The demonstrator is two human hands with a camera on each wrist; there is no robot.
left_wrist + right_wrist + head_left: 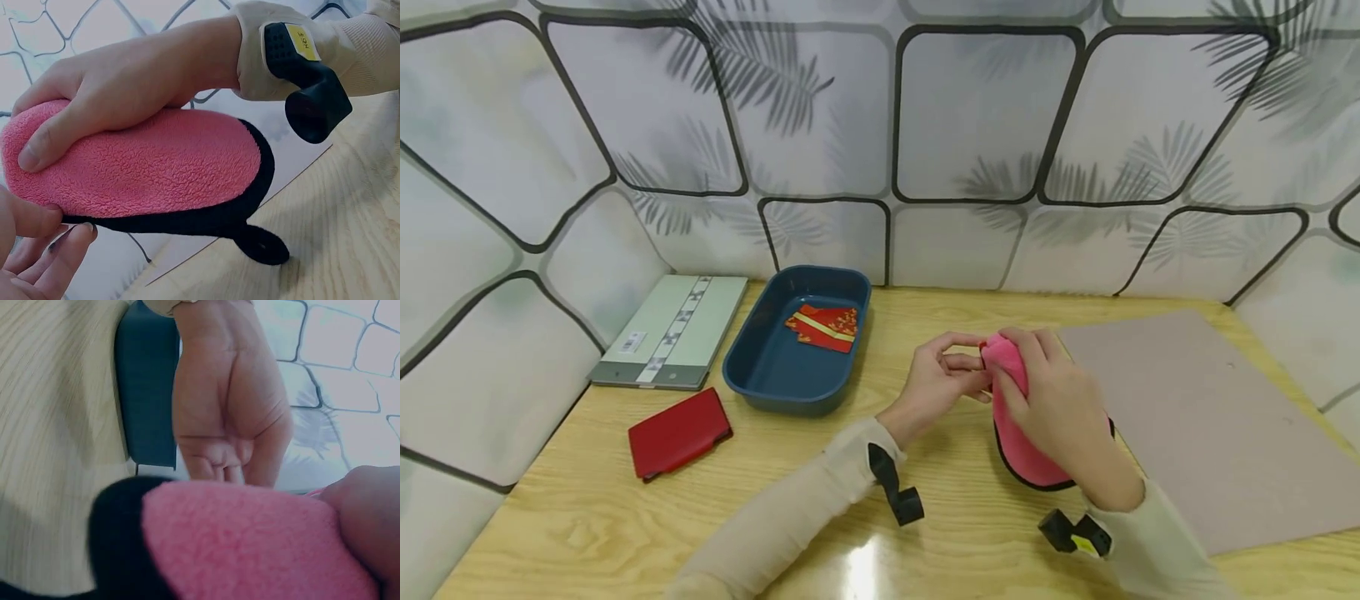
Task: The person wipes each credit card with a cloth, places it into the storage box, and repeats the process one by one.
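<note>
A pink fleecy cloth with black edging is held up between both hands, right of the middle of the table. In the left wrist view, the pink pile of the cloth faces the camera and a black loop hangs from its edge. My right hand grips the cloth from above, with the thumb laid across the pink side. At the far end, my left hand pinches the black edge between thumb and fingers. Its fingertips are hidden behind the cloth in the right wrist view.
A blue plastic basin stands left of the hands, with a red and gold patterned packet in it. Farther left lie a pale green box and a red wallet-like case. A greyish-pink board covers the table's right side.
</note>
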